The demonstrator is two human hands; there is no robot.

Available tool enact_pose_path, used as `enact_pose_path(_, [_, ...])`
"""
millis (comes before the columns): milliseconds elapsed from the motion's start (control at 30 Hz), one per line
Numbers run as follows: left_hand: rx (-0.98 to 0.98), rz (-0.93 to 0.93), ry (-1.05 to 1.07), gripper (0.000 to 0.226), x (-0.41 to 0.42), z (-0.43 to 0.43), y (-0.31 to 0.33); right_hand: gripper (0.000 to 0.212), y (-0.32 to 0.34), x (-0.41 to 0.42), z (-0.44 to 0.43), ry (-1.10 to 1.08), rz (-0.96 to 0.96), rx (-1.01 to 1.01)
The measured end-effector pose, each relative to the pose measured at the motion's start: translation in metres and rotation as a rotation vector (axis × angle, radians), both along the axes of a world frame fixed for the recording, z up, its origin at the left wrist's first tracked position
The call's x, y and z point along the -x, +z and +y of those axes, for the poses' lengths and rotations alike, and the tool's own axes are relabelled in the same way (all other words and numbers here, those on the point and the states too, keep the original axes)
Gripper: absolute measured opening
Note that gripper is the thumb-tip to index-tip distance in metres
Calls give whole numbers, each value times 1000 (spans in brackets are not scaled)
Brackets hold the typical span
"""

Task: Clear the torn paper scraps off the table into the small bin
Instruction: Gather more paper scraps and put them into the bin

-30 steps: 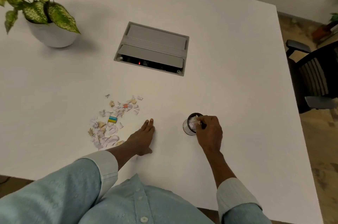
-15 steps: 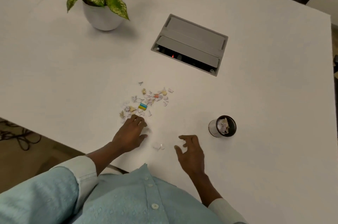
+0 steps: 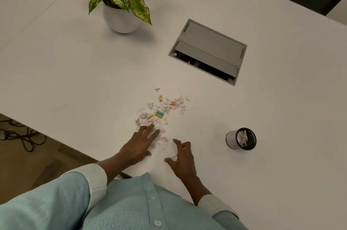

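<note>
Pressing the left hand (image 3: 138, 145) flat, fingers (image 3: 150, 132) spread, on the near edge of torn paper scraps (image 3: 161, 111) trailing far-right over the tabletop (image 3: 75, 72); right hand (image 3: 185, 158) clawed apart, gripping nothing, nearer the small bin (image 3: 231, 138) at right.

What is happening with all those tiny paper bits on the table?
A person is tidying torn paper scraps off the white table. The left hand lies flat on the near edge of the pile; the right hand, fingers bent, hovers over a few loose bits beside it. The small bin stands to the right with some scraps inside. Most scraps are not yet in it.
</note>
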State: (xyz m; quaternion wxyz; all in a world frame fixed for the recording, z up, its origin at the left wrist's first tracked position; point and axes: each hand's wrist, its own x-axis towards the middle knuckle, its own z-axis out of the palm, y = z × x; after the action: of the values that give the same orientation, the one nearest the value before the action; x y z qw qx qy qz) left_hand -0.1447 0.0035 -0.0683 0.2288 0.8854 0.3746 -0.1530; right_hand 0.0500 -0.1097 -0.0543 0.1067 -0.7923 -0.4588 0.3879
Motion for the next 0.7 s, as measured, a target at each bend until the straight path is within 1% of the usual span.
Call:
enact_pose_path(133, [45, -12, -9, 101, -13, 10, -1, 81, -1, 18, 25, 1, -31, 6])
enact_pose_path(233, [56, -9, -40, 94, -19, 17, -2, 66, -3, 31, 36, 39, -104, 4])
enact_pose_path(300, [57, -16, -59, 84, -21, 21, -2, 55, -5, 38, 40, 62, -162, -2])
enact_pose_path(433, [34, -72, -83, 44, -19, 27, -1, 41, -9, 43, 42, 107, -224, -23])
enact_pose_path(500, [16, -93, -105, 31, -18, 28, -1, 31, -10, 45, 42, 132, -247, -61])
enact_pose_path(633, [-22, -143, -141, 22, -16, 32, -1, 19, -13, 46, 42, 141, -272, -90])
enact_pose_path(700, [-36, -169, -138, 19, -15, 34, 0, 18, -14, 44, 43, 118, -264, -90])
